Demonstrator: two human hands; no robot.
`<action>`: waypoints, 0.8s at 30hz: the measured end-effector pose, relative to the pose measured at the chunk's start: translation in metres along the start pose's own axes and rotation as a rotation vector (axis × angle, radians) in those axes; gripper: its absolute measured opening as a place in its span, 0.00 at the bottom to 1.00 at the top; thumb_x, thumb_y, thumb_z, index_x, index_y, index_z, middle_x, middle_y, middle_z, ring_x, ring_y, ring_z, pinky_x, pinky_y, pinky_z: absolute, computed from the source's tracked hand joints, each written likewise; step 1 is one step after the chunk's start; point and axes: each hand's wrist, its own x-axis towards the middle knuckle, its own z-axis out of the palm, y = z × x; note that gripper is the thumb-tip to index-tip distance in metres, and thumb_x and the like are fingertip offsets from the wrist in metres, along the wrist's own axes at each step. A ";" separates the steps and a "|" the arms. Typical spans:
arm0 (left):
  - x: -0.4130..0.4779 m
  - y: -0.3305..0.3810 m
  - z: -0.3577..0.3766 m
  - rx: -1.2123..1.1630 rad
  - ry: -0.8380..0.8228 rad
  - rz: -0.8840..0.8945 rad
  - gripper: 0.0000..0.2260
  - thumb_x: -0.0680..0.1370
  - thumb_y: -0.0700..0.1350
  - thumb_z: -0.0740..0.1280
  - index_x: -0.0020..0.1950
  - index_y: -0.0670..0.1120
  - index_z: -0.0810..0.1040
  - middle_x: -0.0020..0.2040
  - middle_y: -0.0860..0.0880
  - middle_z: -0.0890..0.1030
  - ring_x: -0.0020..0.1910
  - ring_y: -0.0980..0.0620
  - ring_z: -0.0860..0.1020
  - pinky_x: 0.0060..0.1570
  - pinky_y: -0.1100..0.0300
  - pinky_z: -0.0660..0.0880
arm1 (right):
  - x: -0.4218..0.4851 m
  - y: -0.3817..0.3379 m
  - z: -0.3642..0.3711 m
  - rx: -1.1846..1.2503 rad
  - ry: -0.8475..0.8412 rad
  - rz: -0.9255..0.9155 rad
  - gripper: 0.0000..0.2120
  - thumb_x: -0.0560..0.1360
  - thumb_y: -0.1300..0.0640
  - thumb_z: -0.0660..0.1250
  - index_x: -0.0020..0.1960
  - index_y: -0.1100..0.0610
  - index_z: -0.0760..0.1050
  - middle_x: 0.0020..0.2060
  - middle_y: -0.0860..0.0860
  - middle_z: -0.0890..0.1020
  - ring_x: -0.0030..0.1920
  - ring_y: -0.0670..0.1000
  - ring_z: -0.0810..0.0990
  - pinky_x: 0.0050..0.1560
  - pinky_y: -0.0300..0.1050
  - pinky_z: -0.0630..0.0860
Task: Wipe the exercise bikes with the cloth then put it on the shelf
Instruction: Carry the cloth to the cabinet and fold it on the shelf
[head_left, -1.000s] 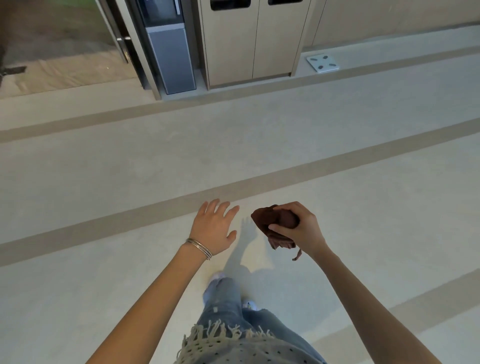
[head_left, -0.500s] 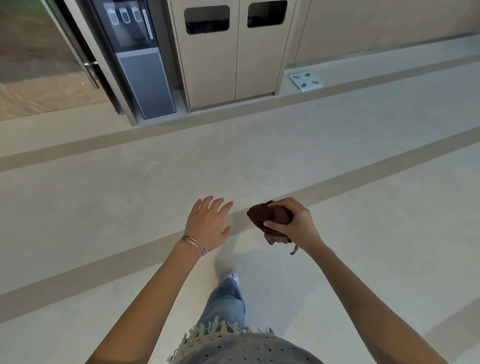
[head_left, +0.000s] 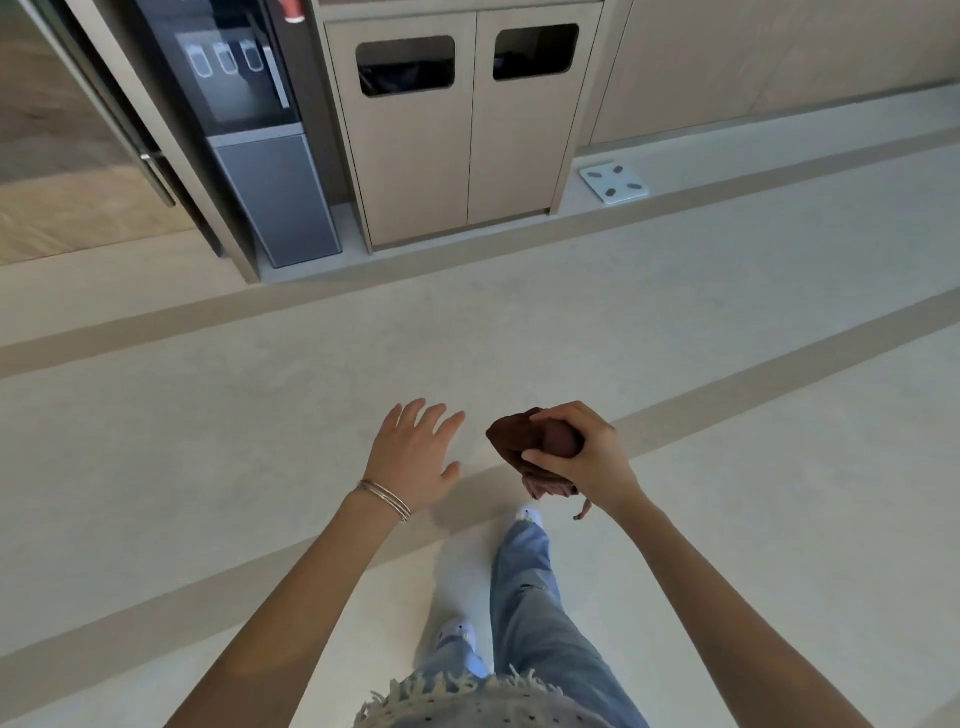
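Brown and bunched into a wad, the cloth (head_left: 530, 444) sits in the person's right hand (head_left: 587, 457) just right of the frame's centre, fingers and thumb curled round it, a frayed corner hanging below the wrist. Beside it, apart from the cloth, the left hand (head_left: 413, 457) is held out flat with fingers spread and relaxed, grasping nothing; thin bangles (head_left: 387, 499) ring its wrist. Both arms stretch forward over a pale floor (head_left: 208, 441) crossed by darker tan stripes. Blue jeans (head_left: 535, 613) and white shoes show at the bottom centre. Along the top of the frame stands a light wooden cabinet (head_left: 457, 156) with two dark rectangular openings, a grey water dispenser (head_left: 260, 145) to its left, and a white bathroom scale (head_left: 614, 183) on the floor to its right.
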 end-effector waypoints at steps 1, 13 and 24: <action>0.012 -0.002 0.001 0.001 -0.005 -0.004 0.28 0.61 0.51 0.77 0.59 0.45 0.78 0.54 0.43 0.82 0.55 0.37 0.79 0.53 0.42 0.76 | 0.013 0.004 -0.002 0.002 -0.007 0.006 0.17 0.62 0.59 0.79 0.49 0.50 0.79 0.46 0.45 0.80 0.50 0.40 0.76 0.50 0.25 0.69; 0.210 -0.037 -0.037 0.037 -0.003 -0.030 0.27 0.76 0.54 0.61 0.74 0.48 0.61 0.72 0.45 0.65 0.73 0.41 0.59 0.71 0.45 0.55 | 0.218 0.047 -0.063 0.037 -0.013 -0.003 0.16 0.63 0.58 0.78 0.49 0.50 0.79 0.47 0.46 0.80 0.49 0.41 0.77 0.52 0.29 0.71; 0.352 -0.051 -0.052 0.022 -0.022 -0.089 0.27 0.73 0.53 0.66 0.71 0.48 0.66 0.69 0.44 0.71 0.70 0.40 0.65 0.68 0.44 0.62 | 0.352 0.083 -0.109 0.061 -0.056 0.057 0.16 0.63 0.58 0.78 0.48 0.47 0.79 0.48 0.46 0.80 0.49 0.39 0.77 0.49 0.25 0.71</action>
